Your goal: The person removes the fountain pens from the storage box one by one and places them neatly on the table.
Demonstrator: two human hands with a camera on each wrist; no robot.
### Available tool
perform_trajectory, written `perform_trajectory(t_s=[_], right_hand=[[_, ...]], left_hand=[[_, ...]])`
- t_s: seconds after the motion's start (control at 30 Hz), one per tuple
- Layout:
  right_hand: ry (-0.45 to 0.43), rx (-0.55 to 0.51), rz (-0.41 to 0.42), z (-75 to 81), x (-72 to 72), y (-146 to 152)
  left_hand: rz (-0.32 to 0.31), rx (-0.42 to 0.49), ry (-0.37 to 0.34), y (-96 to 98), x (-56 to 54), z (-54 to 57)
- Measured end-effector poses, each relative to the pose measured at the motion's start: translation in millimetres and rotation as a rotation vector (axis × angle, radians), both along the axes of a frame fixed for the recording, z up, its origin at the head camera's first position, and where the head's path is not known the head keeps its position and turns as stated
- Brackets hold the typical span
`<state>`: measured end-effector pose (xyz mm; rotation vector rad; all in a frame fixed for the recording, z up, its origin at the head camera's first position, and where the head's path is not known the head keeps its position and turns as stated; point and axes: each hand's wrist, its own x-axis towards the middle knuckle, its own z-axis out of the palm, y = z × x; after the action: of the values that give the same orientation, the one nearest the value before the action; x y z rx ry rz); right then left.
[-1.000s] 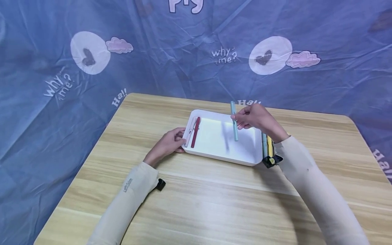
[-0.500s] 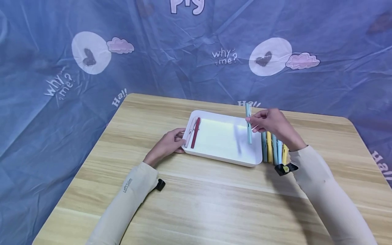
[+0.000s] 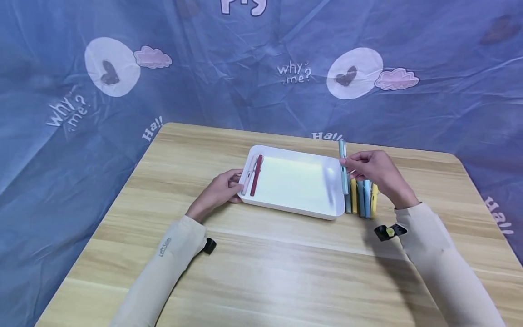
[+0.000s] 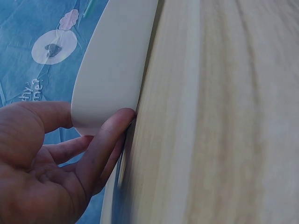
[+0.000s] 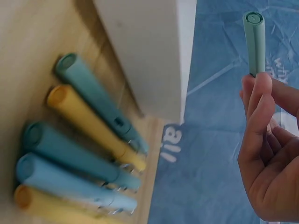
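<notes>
At the left end of the white tray (image 3: 296, 180), my left hand (image 3: 220, 189) grips the corner between thumb and fingers; the left wrist view shows the fingertips on its outer wall (image 4: 117, 56). Inside the tray a pale pink pen (image 3: 248, 180) and a red pen (image 3: 256, 176) lie side by side at the left end. My right hand (image 3: 377, 170) pinches a light teal pen (image 3: 343, 179) near its middle. That pen is held near upright, overlapping the tray's right rim in the head view. In the right wrist view, its end (image 5: 256, 44) sticks up above my fingertips.
Just right of the tray, several pens lie in a row on the wooden table (image 3: 261, 272), among them a yellow pen (image 5: 88, 119), a teal pen (image 5: 93, 93) and a light blue pen (image 5: 70, 179). A blue printed cloth (image 3: 229, 81) hangs behind the table.
My right hand has moved right with the light teal pen, from over the tray's interior to its right rim, uncovering the row of pens. My left hand keeps its grip on the tray.
</notes>
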<state>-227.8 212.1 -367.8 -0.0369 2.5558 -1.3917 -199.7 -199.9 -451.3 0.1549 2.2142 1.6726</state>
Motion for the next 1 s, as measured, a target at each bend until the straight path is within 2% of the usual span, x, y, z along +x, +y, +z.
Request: perform_trajectory(t_s=[0.5,1.0], right_hand=[[-0.009,0.029,-0.099,-15.2,15.9,49.5],[-0.033,0.033,-0.133,-20.8,27.4,77.6]], left_hand=[[-0.008,0.006,0.000,-1.4,-0.6,0.3],[-0.006,-0.007,-0.002,-1.5,-0.2,0.0]])
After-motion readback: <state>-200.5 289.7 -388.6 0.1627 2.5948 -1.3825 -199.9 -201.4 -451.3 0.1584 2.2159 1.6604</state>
